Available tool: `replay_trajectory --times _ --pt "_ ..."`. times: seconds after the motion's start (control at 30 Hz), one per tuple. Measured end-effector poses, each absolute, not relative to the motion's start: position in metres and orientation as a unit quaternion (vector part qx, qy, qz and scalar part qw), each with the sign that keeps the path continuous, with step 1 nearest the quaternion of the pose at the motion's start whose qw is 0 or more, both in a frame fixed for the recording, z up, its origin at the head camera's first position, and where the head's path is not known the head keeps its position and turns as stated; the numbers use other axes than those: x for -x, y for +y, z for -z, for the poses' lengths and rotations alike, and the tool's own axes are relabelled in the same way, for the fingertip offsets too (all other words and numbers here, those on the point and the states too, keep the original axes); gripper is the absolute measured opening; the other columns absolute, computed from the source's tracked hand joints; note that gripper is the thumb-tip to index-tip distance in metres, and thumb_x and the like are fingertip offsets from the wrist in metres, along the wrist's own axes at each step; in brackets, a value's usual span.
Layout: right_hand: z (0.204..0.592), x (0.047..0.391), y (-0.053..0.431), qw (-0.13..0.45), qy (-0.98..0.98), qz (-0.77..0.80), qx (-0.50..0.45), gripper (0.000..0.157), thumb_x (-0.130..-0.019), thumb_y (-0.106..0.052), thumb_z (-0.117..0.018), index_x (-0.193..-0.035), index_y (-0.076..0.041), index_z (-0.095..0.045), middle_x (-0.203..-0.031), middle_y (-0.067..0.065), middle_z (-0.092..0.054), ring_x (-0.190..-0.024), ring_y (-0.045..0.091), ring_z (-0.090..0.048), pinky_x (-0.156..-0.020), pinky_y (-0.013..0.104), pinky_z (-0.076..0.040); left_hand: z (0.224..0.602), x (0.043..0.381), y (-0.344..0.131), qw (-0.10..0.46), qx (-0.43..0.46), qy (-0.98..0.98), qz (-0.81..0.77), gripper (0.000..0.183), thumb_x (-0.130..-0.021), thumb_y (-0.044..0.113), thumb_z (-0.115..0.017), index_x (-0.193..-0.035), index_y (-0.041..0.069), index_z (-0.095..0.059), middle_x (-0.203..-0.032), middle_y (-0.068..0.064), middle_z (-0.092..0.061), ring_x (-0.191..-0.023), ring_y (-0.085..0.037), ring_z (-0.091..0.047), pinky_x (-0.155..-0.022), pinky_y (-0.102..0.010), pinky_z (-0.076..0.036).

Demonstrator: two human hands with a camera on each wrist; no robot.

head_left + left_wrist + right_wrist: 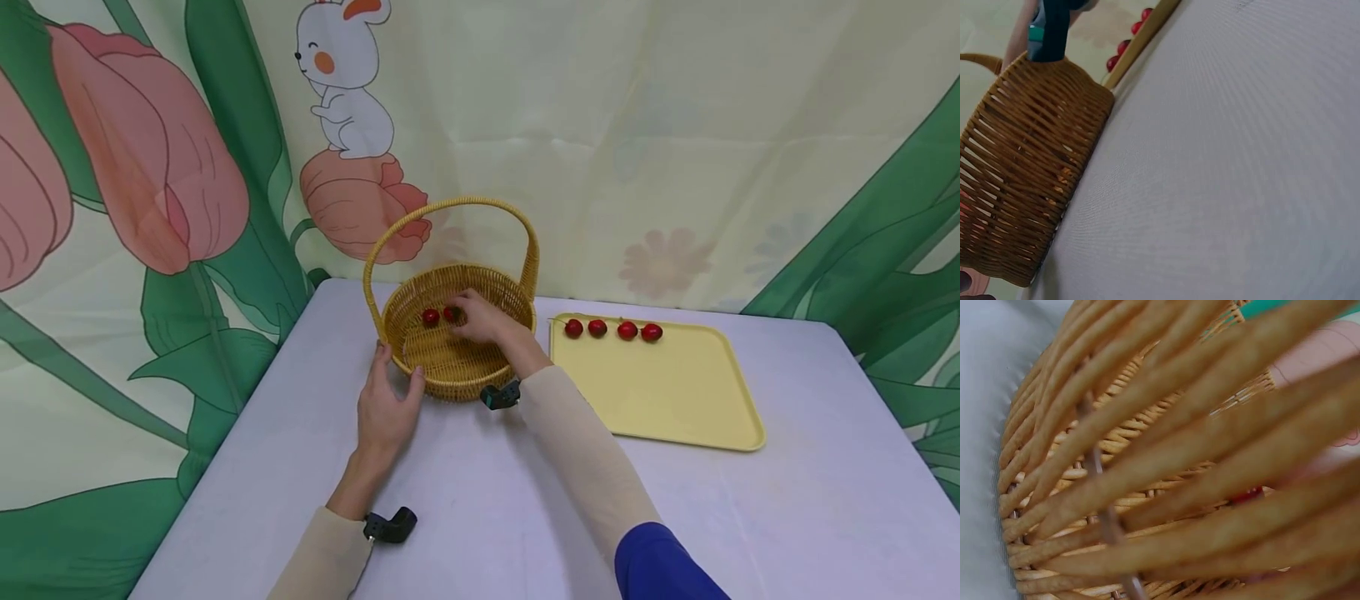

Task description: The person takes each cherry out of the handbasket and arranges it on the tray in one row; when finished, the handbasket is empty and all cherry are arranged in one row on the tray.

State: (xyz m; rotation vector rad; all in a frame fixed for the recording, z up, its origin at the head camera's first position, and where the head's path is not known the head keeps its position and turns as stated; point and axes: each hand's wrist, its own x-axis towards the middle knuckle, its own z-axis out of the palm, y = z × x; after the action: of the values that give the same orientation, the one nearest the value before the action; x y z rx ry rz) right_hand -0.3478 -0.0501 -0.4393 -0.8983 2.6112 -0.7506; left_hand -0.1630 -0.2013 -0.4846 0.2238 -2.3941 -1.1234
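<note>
A woven wicker basket (457,387) with a tall hoop handle stands at the back of the table. My right hand (480,320) reaches inside over the front right rim, its thumb and fingertips pinching a red cherry (452,314). Beside that one, a second cherry (430,317) lies on the basket floor. Through the weave in the right wrist view, a red cherry (1247,495) shows in part. My left hand (387,412) touches the basket's front left side, thumb and fingers spread and fairly straight. Close up in the left wrist view is the basket's outer wall (1029,150).
To the right of the basket lies a shallow yellow tray (675,392). Several cherries (627,331) sit in a row along its far edge, some with stems. A white cloth covers the table (465,517). Behind it hangs a printed curtain (570,167).
</note>
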Motion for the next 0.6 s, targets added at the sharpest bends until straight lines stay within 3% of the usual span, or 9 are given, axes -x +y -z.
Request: replay_trajectory --times 0.27,0.6 --pt "0.4391 0.3477 -0.0485 0.145 0.903 0.240 0.326 0.051 -0.097 -0.021 -0.065 -0.146 -0.012 -0.052 -0.157 0.013 -0.037 -0.143 0.028 -0.042 -0.120 0.043 -0.035 0.4845 0.1638 -0.2008 0.239 -0.079 -0.877 0.408 0.072 -0.098 0.043 -0.057 -0.151 -0.002 -0.037 -0.161 -0.021 -0.032 -0.149 -0.032 -0.034 -0.119 -0.048 -0.035" --pt "0.4392 0.3467 -0.0506 0.128 0.899 0.248 0.337 0.028 -0.096 -0.014 -0.067 -0.123 -0.010 -0.065 -0.128 0.008 -0.059 -0.119 0.022 -0.055 -0.111 0.039 -0.044 0.4836 0.1633 -0.2008 0.248 -0.082 -0.877 0.404 0.071 -0.098 0.041 -0.058 -0.150 -0.003 -0.039 -0.160 -0.022 -0.034 -0.148 -0.033 -0.036 -0.118 -0.049 -0.036"
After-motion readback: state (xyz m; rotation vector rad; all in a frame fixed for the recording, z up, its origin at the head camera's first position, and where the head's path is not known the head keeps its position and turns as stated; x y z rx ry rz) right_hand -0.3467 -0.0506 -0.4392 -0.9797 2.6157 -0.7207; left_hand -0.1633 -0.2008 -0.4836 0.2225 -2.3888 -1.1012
